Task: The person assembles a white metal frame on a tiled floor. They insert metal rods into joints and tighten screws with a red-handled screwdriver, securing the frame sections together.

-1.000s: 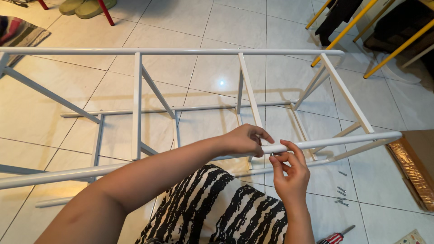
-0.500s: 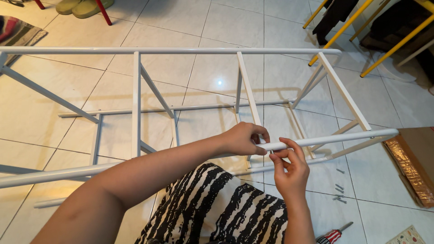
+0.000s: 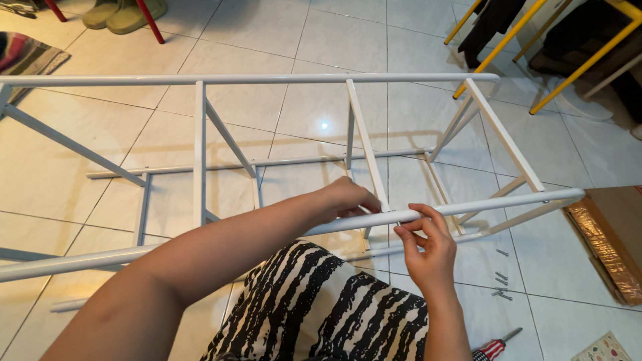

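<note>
Head view — white rail (image 3: 481, 206) between fingers (image 3: 409, 229), seemingly.

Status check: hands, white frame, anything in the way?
Left hand and right hand both pinch the near white rail at a crossbar joint. Frame lies on its side. Loose screws and screwdriver on floor, clear of hands.

My left hand (image 3: 348, 198) reaches over the white frame's near tube (image 3: 481, 206); my right hand (image 3: 424, 251) pinches under it, screws (image 3: 500, 281) lying nearby on the tiles.
</note>
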